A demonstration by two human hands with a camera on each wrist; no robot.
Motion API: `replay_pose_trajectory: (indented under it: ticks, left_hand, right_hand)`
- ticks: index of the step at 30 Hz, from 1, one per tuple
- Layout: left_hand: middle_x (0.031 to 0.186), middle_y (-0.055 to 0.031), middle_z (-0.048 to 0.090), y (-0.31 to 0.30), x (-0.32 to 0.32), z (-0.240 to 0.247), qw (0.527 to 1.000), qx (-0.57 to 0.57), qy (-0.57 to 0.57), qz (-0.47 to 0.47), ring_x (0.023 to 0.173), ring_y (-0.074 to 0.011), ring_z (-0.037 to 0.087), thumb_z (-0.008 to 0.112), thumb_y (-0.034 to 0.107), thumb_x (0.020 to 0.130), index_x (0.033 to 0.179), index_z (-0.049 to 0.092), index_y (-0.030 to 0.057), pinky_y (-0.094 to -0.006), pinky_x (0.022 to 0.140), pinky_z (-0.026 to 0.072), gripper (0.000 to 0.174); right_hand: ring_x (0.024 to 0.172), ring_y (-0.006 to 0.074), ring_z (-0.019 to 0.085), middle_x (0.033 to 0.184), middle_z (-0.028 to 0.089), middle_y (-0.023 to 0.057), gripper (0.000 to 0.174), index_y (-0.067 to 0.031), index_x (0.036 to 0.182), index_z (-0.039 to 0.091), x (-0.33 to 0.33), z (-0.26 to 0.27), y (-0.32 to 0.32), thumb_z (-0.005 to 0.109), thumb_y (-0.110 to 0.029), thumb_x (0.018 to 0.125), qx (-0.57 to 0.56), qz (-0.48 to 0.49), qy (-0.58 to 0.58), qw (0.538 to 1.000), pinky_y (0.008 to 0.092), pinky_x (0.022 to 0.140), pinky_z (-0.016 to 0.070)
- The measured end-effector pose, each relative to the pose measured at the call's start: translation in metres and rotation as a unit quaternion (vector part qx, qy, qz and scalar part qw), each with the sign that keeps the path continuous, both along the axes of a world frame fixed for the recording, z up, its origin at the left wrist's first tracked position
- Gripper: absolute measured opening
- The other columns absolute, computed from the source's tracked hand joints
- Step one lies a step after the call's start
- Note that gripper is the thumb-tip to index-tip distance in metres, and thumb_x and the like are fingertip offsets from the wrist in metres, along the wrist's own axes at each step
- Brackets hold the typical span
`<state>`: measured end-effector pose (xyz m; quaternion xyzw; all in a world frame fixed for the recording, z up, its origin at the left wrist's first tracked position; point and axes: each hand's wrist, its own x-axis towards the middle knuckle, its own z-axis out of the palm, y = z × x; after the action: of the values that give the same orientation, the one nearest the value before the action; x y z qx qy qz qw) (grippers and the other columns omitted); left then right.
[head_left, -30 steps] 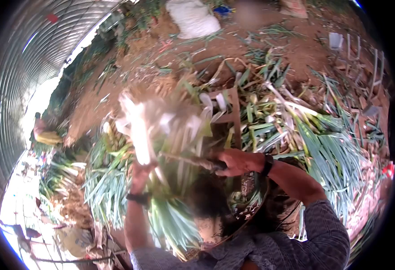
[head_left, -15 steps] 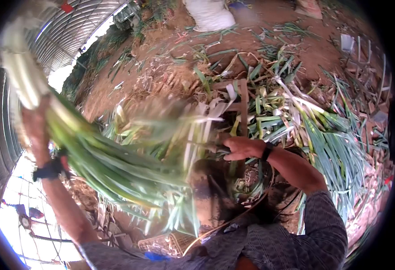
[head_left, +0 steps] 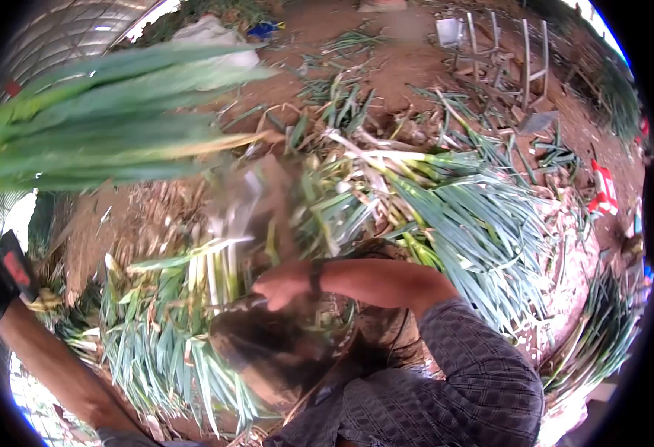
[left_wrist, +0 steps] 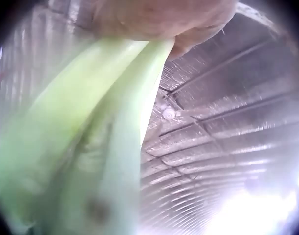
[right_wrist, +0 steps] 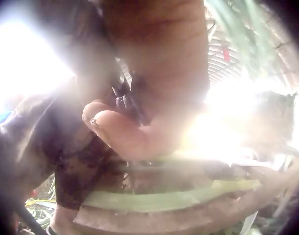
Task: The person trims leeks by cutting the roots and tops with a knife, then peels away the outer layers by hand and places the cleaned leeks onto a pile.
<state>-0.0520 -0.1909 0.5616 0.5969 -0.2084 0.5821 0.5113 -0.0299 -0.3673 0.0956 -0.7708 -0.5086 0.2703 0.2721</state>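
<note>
My left hand [left_wrist: 164, 19] grips a bundle of leeks [left_wrist: 110, 122], its fingers curled round the stalks at the top of the left wrist view. In the head view the hand itself is past the left edge, and the bundle's long green leaves sweep rightward across the upper left. My right hand [head_left: 284, 284] is a fist low in the middle, curled round a dark-handled knife [right_wrist: 131, 104]; its blade is blurred in the head view. Just left of this fist, pale leek stalks [head_left: 219, 272] lie over a wooden frame and a leafy pile.
A large heap of leeks [head_left: 468, 223] lies to the right, another pile [head_left: 170, 335] at lower left. Leaf scraps litter the brown soil [head_left: 394, 67]. A white sack [head_left: 208, 33], a metal frame [head_left: 528, 63] and a red-and-white packet [head_left: 602, 190] stand farther off.
The left hand has swung the leek bundle from in front of the body up and out to the left. The head view has turned right; the right hand keeps its hold on the knife.
</note>
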Motion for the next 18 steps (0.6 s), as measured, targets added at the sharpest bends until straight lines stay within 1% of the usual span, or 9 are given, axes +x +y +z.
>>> replay_pose_trajectory:
  ticks: [2, 3, 4, 7, 10, 12, 13, 16, 18]
  left_hand:
    - [0.103, -0.0157, 0.062, -0.024, 0.039, -0.026, 0.986, -0.076, 0.061, -0.133, 0.089, -0.0266, 0.068, 0.061, 0.023, 0.092, 0.125, 0.051, 0.0013, -0.0401, 0.081, 0.0601, 0.041]
    - [0.111, -0.0169, 0.062, 0.005, 0.066, -0.045, 0.969, 0.218, -0.026, 0.108, 0.097, -0.0276, 0.064, 0.064, 0.028, 0.089, 0.125, 0.053, -0.0028, -0.0401, 0.088, 0.0536, 0.048]
    - [0.112, -0.0161, 0.063, -0.002, 0.094, -0.072, 0.969, 0.222, -0.025, 0.107, 0.098, -0.0267, 0.064, 0.063, 0.028, 0.090, 0.128, 0.052, -0.0028, -0.0388, 0.086, 0.0531, 0.050]
    - [0.113, -0.0136, 0.064, -0.085, 0.181, -0.168, 0.909, -0.147, 0.212, -0.326, 0.098, -0.0240, 0.062, 0.062, 0.028, 0.091, 0.137, 0.047, -0.0026, -0.0349, 0.083, 0.0515, 0.057]
    - [0.105, -0.0083, 0.066, -0.170, 0.194, -0.325, 0.871, 0.457, 0.178, 0.031, 0.093, -0.0182, 0.062, 0.051, 0.013, 0.097, 0.122, 0.059, 0.0063, -0.0321, 0.078, 0.0525, 0.027]
    - [0.107, -0.0089, 0.066, -0.199, 0.162, -0.364, 0.817, 0.344, 0.257, -0.386, 0.102, -0.0213, 0.062, 0.056, 0.021, 0.097, 0.108, 0.063, 0.0047, -0.0354, 0.088, 0.0515, 0.021]
    - [0.110, -0.0107, 0.065, -0.212, 0.143, -0.352, 0.671, 0.397, 0.472, -0.412, 0.105, -0.0231, 0.062, 0.062, 0.033, 0.094, 0.111, 0.063, 0.0028, -0.0356, 0.092, 0.0505, 0.035]
    - [0.077, -0.0117, 0.064, -0.178, 0.061, -0.365, 0.754, 0.392, 0.350, -0.395, 0.067, -0.0152, 0.062, 0.069, 0.015, 0.084, 0.090, 0.062, 0.0005, -0.0334, 0.060, 0.0482, 0.017]
    - [0.080, -0.0096, 0.066, -0.123, 0.031, -0.356, 0.777, 0.320, 0.375, -0.390, 0.068, -0.0165, 0.064, 0.065, 0.007, 0.090, 0.098, 0.064, 0.0029, -0.0292, 0.064, 0.0529, 0.009]
  right_hand:
    - [0.067, 0.0270, 0.060, 0.073, 0.061, 0.0133, 0.021, -0.0018, 0.084, 0.060, 0.002, -0.005, -0.001, 0.064, -0.022, 0.078, 0.014, -0.012, 0.036, 0.999, 0.0434, 0.062, 0.0470]
    - [0.068, 0.0272, 0.060, 0.073, 0.061, 0.0134, 0.022, -0.0015, 0.085, 0.060, 0.002, 0.001, -0.004, 0.064, -0.021, 0.078, 0.019, -0.021, 0.035, 0.999, 0.0433, 0.062, 0.0472]
    - [0.068, 0.0274, 0.060, 0.073, 0.061, 0.0135, 0.022, -0.0011, 0.085, 0.060, 0.003, 0.005, -0.006, 0.064, -0.021, 0.078, 0.024, -0.030, 0.034, 0.999, 0.0433, 0.063, 0.0475]
    - [0.068, 0.0261, 0.060, 0.074, 0.061, 0.0135, 0.023, -0.0001, 0.089, 0.061, 0.011, 0.008, -0.004, 0.064, -0.020, 0.078, 0.010, -0.043, -0.022, 0.999, 0.0423, 0.061, 0.0480]
    - [0.068, 0.0337, 0.059, 0.071, 0.060, 0.0159, 0.024, 0.0000, 0.079, 0.058, 0.023, -0.027, 0.003, 0.065, -0.023, 0.076, 0.122, -0.022, -0.038, 0.992, 0.0461, 0.067, 0.0440]
    - [0.073, 0.0241, 0.061, 0.082, 0.064, 0.0097, 0.025, -0.0020, 0.094, 0.059, 0.031, -0.065, -0.006, 0.068, -0.024, 0.085, 0.261, -0.008, 0.141, 0.955, 0.0412, 0.069, 0.0470]
    - [0.074, 0.0252, 0.062, 0.083, 0.064, 0.0107, 0.025, -0.0017, 0.094, 0.059, 0.034, -0.073, -0.007, 0.068, -0.024, 0.085, 0.271, -0.011, 0.149, 0.951, 0.0415, 0.069, 0.0476]
    - [0.076, 0.0284, 0.064, 0.084, 0.066, 0.0139, 0.027, -0.0006, 0.096, 0.061, 0.033, -0.033, -0.021, 0.068, -0.023, 0.084, 0.168, -0.091, 0.073, 0.979, 0.0422, 0.069, 0.0495]
    - [0.077, 0.0306, 0.066, 0.085, 0.067, 0.0160, 0.028, 0.0002, 0.097, 0.062, 0.031, 0.000, -0.021, 0.068, -0.023, 0.083, 0.115, -0.147, 0.027, 0.982, 0.0427, 0.069, 0.0507]
